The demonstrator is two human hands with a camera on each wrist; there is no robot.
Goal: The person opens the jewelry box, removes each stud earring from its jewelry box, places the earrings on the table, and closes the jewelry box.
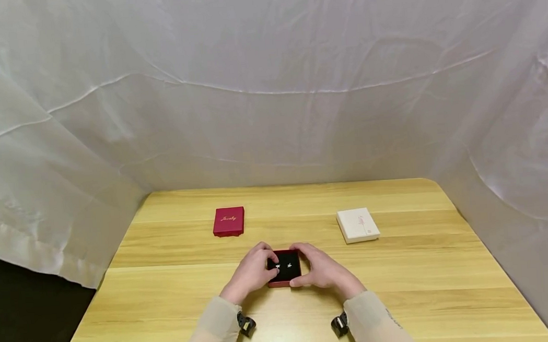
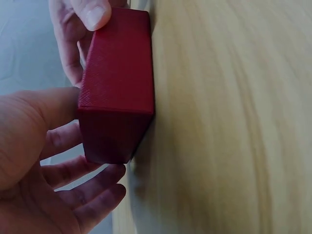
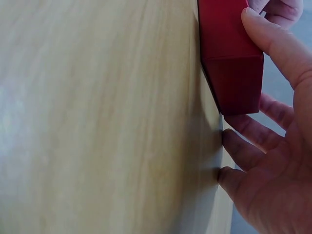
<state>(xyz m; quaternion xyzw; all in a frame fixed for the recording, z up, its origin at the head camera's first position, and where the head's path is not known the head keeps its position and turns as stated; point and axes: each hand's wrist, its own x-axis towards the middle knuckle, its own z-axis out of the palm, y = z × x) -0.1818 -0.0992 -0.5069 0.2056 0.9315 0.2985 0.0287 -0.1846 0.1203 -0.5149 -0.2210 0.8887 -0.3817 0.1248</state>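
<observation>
A red jewelry box base [image 1: 284, 284] with a black insert [image 1: 284, 273] sits on the table. Two small silver flower- or star-shaped earrings [image 1: 289, 265] lie on the insert. My left hand [image 1: 254, 269] reaches over the box's left edge, its thumb and index fingertips on either side of the left earring [image 1: 277, 266], with a gap between them. In the left wrist view, its other fingers hang loosely beside the red box [image 2: 119, 63]. My right hand [image 1: 322, 268] holds the box's right side, thumb on the front wall and fingers towards the back corner.
A red lid [image 1: 229, 221] with gold lettering lies at the back left of the wooden table [image 1: 168, 282]. At the back right is a white box [image 1: 358, 225] with pink print. Pale curtains [image 1: 271, 129] surround the table's back and sides.
</observation>
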